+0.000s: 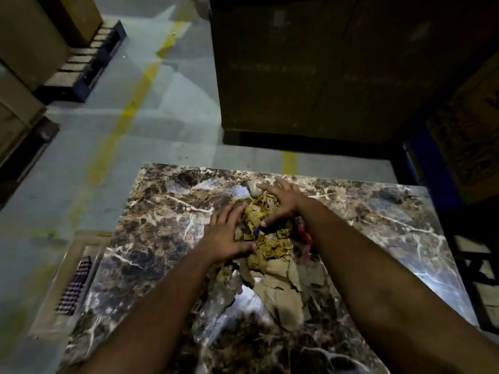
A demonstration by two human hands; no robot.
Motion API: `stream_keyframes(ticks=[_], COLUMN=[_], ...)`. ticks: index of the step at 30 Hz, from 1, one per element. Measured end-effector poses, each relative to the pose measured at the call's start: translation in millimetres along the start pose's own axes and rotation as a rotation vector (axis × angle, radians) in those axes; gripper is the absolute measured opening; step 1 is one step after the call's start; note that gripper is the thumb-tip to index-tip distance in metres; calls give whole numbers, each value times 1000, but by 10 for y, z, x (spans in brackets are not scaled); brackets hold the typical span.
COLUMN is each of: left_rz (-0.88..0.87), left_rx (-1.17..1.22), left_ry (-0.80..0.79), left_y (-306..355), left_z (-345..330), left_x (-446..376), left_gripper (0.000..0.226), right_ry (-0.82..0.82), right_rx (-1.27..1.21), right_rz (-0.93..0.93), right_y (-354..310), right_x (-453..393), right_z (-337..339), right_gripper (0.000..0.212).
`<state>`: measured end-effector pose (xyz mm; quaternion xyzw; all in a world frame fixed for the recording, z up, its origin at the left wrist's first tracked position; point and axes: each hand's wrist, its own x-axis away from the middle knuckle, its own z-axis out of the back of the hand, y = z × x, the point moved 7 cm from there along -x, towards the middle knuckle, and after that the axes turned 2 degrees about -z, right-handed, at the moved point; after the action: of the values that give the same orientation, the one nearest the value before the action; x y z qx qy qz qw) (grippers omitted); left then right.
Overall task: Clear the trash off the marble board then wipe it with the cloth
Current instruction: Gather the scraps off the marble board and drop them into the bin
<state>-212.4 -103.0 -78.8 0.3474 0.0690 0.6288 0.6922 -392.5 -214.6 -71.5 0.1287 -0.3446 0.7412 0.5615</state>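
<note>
Dim warehouse floor, seen from above. At far left, off the marble board (151, 211) and lower down on what looks like a flat carton: a checked cloth (71, 287), folded, well apart from both hands, probably the one meant for wiping.

On the board itself, left of the heap: the left hand (226, 233), fingers spread and fairly straight, pressed flat against the side of the trash, gripping nothing.

At the middle of the slab: crumpled yellow scraps (259, 211), with clear plastic film (224, 287) and torn brown paper (286, 287) trailing toward the near edge. Just beyond the scraps, a grey lump (252, 188), too blurred to name.

Right of the heap: the right hand (283, 198), likewise splayed wide, fingertips at the grey lump, thumb down in the scraps, corralling rather than clutching. Beside that wrist, a red and blue wrapper (303, 230), outside the two palms.

Judged as mid-gather, with no wiping begun. Risks from here: squeezing a loose, springy heap between flat palms and shedding strips on the lift; missing the wrapper, the film and the brown pieces, all lying outside the scoop; dragging the grey lump, if hard or gritty, across polished stone and scoring it; sweeping debris off the left edge onto the cloth and soiling it before use. In light this poor, small bits easily lost against the mottled brown pattern.
</note>
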Motion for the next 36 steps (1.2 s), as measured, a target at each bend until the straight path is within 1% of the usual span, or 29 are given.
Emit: stream_keyframes(ticks=[1,2,5,8,11,13,15,17,18,19,21,23,24,25,26,28,29,31,32,34,35,36], left_rz=[-8,-11,-32,-53,-35,-25,-22,-14,-10,-12,-43,-58,-51,-51,-61,-104,-130,-162,-156,-127,-121,-119], left_rx=[-40,-61,-15,31,34,45,44,66,82,93,58,-41,-75,-81,-43,97,119,31,-43,-173,-217,-249], left_ry=[-6,-4,63,113,149,171,187,212,221,219,148,15,-26,-21,21,171,244,337,348,320,283,240], left_y=[-1,-4,24,22,-37,-28,6,32,41,51,114,207,239,272,292,311,301,315,347,413,434,446], left_z=[-22,-49,-56,-58,-89,-92,-88,-77,-68,-60,-83,-143,-157,-135,-81,84,158,278,329,410,436,450], left_x=[-1,-3,15,44,77,112,153,199,224,244,289,358,401,441,466,463,421,261,154,-66,-192,-308], left_gripper=[113,114,108,101,89,84,80,77,76,77,85,104,112,114,111,101,93,78,70,51,50,55], right_ry=[-4,29,207,283,402,468,438,320,256,199,113,82,95,130,180,305,375,486,528,552,535,510], right_rx=[8,3,-43,-209,-271,-302,-338,-373,-328,-215,15,58,35,-1,-37,-126,-180,-249,-241,-207,-202,-186], right_rz=[1,3,21,41,88,129,136,102,62,21,-11,0,8,21,36,60,61,51,51,55,55,45], right_y=[-7,-18,-23,29,34,44,104,190,231,268,309,313,298,290,272,253,260,275,253,149,103,68], right_x=[20,58,176,384,787,1129,1443,1658,1726,1758,1796,1820,1841,1857,1876,1885,1855,1712,1599,1324,1141,960], right_z=[-67,-115,-176,-172,-45,-3,-122,-425,-615,-800,-1081,-1170,-1131,-1061,-964,-749,-635,-401,-278,-64,21,86], right_gripper=[116,110,92,77,68,68,72,74,78,85,102,113,114,111,105,86,75,53,44,37,37,39])
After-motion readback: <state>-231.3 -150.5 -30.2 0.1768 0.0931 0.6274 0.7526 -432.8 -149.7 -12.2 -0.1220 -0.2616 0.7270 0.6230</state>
